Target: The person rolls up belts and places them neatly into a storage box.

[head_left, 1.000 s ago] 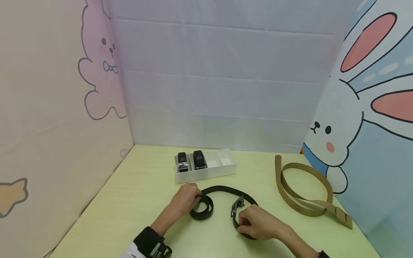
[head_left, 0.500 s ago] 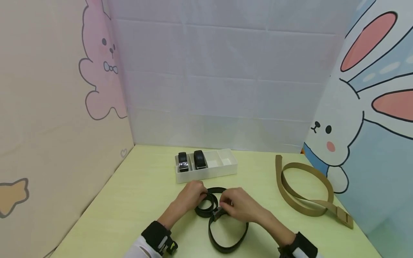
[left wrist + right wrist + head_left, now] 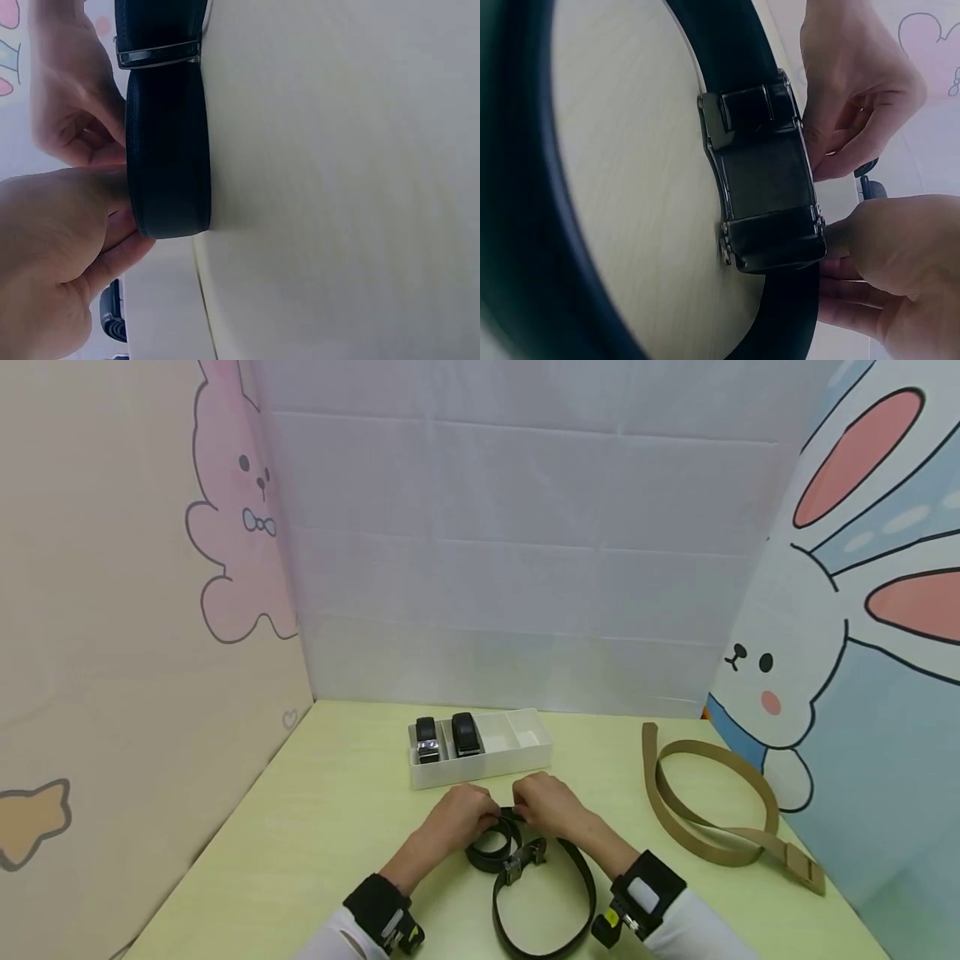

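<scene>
The black belt (image 3: 592, 889) stands on its edge on the near middle part of the table (image 3: 337, 793), partly wound: a small coil (image 3: 487, 865) at the left, a wide loose loop at the near right, and the metal buckle (image 3: 525, 858) between them. The left hand (image 3: 463, 818) pinches the coil at its far left side. The right hand (image 3: 549, 803), just to its right, holds the strap at the far side with bent fingers, its fingertips partly hidden.

The coil looks springy, so a slackened left pinch would probably let it unwind. The wide loop could twist or fall flat if the strap is drawn in unevenly, and the heavy buckle may tip over or snag against the coil. Edges that do not line up would likely leave a lopsided roll.

Beyond the hands, a white box (image 3: 480, 768) holds two rolled belts (image 3: 466, 735) in its left compartments; a far-reaching elbow of strap might nudge it. The tan belt (image 3: 771, 806) lies at the right, well apart.

No brand or lettering can be read on the buckle or box. The black wrist bands (image 3: 648, 889) carry small yellow marks too tiny to make out.
</scene>
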`<state>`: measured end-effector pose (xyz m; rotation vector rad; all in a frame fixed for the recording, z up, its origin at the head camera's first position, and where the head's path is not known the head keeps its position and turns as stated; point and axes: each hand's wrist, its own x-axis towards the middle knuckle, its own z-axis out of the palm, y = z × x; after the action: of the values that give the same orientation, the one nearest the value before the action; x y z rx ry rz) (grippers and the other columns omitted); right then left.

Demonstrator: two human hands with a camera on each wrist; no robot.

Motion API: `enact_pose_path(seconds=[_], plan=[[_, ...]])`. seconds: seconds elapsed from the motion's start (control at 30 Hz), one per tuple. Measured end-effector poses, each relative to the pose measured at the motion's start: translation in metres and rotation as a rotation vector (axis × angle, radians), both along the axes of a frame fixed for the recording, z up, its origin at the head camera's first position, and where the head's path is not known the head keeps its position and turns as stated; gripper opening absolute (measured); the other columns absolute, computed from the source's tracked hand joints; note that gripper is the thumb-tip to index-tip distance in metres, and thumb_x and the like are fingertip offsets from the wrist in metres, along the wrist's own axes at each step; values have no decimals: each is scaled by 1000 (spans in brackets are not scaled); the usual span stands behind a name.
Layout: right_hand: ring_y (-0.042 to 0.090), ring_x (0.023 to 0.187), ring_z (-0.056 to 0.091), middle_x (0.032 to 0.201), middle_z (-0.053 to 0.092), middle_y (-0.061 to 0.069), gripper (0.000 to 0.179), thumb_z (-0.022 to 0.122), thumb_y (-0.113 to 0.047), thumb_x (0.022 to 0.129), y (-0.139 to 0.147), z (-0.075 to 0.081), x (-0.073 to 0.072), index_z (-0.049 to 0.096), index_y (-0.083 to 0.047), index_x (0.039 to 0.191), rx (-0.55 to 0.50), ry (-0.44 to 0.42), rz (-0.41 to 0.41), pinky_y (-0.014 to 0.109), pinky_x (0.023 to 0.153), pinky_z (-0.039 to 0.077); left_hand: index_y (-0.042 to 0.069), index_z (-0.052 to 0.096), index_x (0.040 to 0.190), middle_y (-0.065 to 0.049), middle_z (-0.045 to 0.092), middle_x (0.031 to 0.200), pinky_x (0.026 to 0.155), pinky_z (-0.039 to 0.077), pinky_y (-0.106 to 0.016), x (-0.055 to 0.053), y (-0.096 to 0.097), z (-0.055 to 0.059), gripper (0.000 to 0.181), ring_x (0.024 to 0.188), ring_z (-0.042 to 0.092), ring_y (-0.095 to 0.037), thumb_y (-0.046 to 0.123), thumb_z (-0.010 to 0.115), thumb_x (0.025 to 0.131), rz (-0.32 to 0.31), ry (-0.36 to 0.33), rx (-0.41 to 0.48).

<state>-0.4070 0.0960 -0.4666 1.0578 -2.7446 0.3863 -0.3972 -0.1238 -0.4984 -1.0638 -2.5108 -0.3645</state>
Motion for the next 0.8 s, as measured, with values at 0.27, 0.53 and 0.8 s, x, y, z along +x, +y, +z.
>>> enact_pose_path(seconds=[0.27,0.53,0.8], plan=[[15,66,61,75,69,1,27,83,-3,98,4,1,3,68,-12,78,7,-13,-34,30,61,50,19,88,86,5,81,89,72,57,-23,2,2,-6,12,84,73,-13,9,94,90,39,83,-4],[13,64,60,74,69,0,25,83,-2,98,15,0,7,69,-11,79,-6,-10,-71,30,61,51,17,87,84,2,77,86,68,54,-23,1,6,-6,11,79,70,-12,12,93,92,75,91,-40],[7,61,54,73,69,-2,24,83,-3,98,24,-5,7,71,-11,80,-54,-7,-68,26,59,47,18,85,84,4,75,87,65,49,-21,4,9,-2,13,77,63,-11,10,90,92,72,93,-125]])
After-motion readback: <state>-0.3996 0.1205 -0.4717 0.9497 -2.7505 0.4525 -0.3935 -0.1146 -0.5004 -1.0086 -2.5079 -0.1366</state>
